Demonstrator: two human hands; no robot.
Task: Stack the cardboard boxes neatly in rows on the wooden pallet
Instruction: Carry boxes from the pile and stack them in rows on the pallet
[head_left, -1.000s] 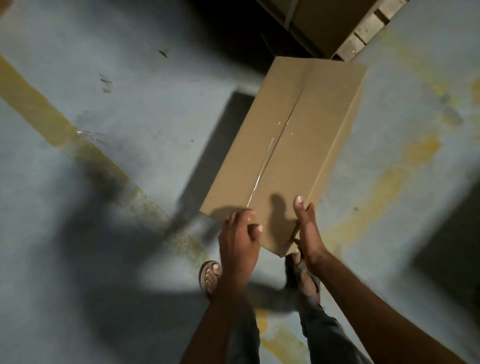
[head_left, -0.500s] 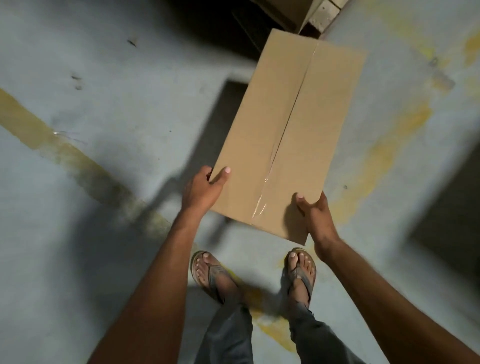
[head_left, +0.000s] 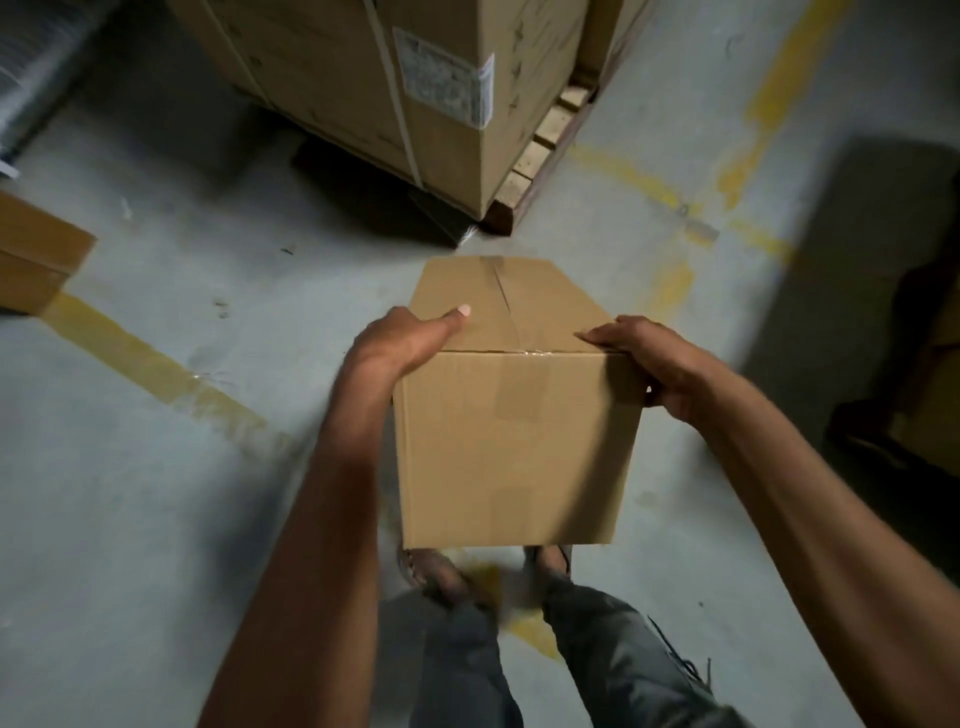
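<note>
Hands, two: left hand (head_left: 400, 343) clasping the box's upper left edge, thumb on top; right hand (head_left: 660, 364) clasping the upper right edge.
Cardboard box (head_left: 514, 441), one, held between both hands.
Beneath: feet (head_left: 434, 571), two, blurred.
Ahead: wooden pallet (head_left: 550, 130), one, bearing a large strapped carton (head_left: 337, 78).
Far left: second box (head_left: 36, 260), one, on the floor.

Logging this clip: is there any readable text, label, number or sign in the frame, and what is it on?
No text can be quoted here.
On the large strapped carton, a white label: print too blurred to read.
On that carton's right face, dark marks: too small to read.
On the cardboard box held by the left hand and right hand: no print, only tape shows.
</note>
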